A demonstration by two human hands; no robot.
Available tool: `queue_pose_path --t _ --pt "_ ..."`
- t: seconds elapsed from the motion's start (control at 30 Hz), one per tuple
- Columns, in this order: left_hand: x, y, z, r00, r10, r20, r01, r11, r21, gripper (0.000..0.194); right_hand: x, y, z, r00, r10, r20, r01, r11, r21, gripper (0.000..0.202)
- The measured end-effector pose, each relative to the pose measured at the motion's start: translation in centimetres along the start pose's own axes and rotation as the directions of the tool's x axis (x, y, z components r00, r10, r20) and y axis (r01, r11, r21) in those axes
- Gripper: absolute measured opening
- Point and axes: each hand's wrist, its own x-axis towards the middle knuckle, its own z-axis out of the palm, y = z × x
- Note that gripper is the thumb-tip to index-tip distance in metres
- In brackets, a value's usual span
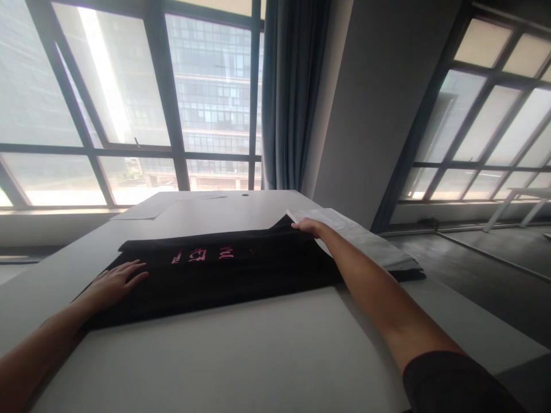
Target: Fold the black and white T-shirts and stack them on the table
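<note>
The left hand lies palm-down, fingers slightly apart, on the left end of a black garment, perhaps a T-shirt, its long axis running left to right across the white table. At its far right corner, the right hand pinches the fabric, beside a pale sheet-like stack.

Two hands, one pink-printed black cloth, one near white table, one dark sleeve.
</note>
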Motion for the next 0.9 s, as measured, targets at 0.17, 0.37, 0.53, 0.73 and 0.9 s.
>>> queue_pose_path --t 0.17,0.37,0.53,0.73,0.9 --pt "0.1 -0.2 0.0 1.000 0.014 0.004 -0.014 1.000 0.009 0.076 -0.9 1.7 0.3 0.972 0.062 0.225 -0.051 0.997 -0.055 0.047" --pt "-0.2 0.4 -0.4 0.999 -0.009 0.033 0.009 1.000 0.006 0.079 -0.2 1.4 0.4 0.998 -0.037 -0.047 0.051 0.940 0.336 0.027" --pt "-0.2 0.5 -0.5 1.000 0.006 0.021 -0.007 1.000 0.007 0.081 0.4 2.6 -0.4 0.999 0.031 0.019 -0.035 0.960 0.279 0.011" --pt "0.2 -0.1 -0.1 1.000 -0.002 0.000 0.002 1.000 0.011 0.082 1.1 3.9 0.2 0.948 0.238 0.209 -0.185 0.952 -0.242 0.021" --pt "-0.1 0.3 -0.3 1.000 -0.011 0.012 0.010 1.000 0.022 0.083 3.7 1.5 0.8 0.991 0.114 0.065 -0.102 0.982 -0.162 0.060"
